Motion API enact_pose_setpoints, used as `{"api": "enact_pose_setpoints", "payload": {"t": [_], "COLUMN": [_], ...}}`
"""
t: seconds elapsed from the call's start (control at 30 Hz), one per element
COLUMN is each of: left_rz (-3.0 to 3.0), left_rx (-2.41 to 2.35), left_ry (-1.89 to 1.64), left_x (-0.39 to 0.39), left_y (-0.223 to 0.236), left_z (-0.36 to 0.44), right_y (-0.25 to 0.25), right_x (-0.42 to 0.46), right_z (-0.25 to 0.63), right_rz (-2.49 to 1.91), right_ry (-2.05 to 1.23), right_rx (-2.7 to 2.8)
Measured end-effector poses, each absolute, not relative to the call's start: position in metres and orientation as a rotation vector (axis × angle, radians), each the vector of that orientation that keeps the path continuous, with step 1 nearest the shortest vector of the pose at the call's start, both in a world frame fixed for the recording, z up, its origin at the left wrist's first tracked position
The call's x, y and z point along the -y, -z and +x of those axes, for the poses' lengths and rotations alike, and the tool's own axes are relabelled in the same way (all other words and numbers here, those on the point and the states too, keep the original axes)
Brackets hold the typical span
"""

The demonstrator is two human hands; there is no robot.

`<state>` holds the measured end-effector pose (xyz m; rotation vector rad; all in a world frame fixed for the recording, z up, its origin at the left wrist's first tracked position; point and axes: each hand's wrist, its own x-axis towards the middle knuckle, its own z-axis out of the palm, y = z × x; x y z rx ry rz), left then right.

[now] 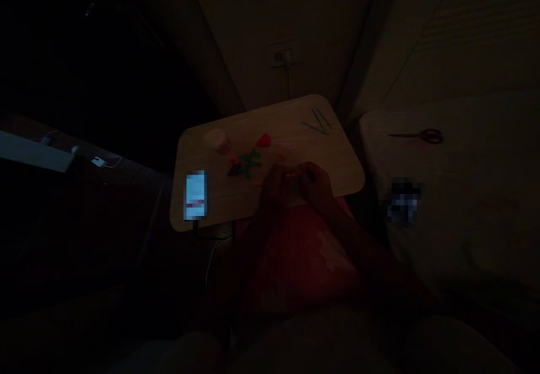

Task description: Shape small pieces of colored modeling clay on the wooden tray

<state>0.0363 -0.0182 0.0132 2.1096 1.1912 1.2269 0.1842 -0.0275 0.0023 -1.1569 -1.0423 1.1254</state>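
Lit phone (pixel 195 195) at table's left end. Green pieces (pixel 250 160) left of left hand (pixel 273 185), nearer it than right; red piece (pixel 264 140) beyond. Small orange piece (pixel 291 175) between hands' fingertips, apparently pinched from both sides in this gloom, long axis running crosswise, hand to hand. Right hand (pixel 314 180) closes right side; thin sticks (pixel 316 122) beyond it, apart.

One phone (pixel 195 195), one tub (pixel 217 140), one bright-red piece (pixel 264 140), three sticks (pixel 322 119), one scissors (pixel 422 135).

The phone's (pixel 196 195) lit screen is blurred; no text is readable.
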Motion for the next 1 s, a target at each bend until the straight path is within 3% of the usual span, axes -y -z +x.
{"api": "enact_pose_setpoints", "payload": {"t": [0.3, 0.8, 1.0], "left_rz": [2.120, 2.417, 2.401], "left_rx": [-1.274, -1.563, -1.605], "left_ry": [-1.280, -0.863, -0.865], "left_x": [0.015, 0.016, 0.016], "left_y": [-0.009, -0.007, -0.007], "left_z": [0.032, 0.032, 0.033], "right_y": [-0.002, 0.000, -0.003], "right_x": [0.022, 0.020, 0.022], "right_z": [0.189, 0.191, 0.191], "right_rz": [-1.153, -1.160, -1.148], "right_ry": [-1.104, -1.113, -1.108], "right_rx": [0.925, 0.889, 0.916]}}
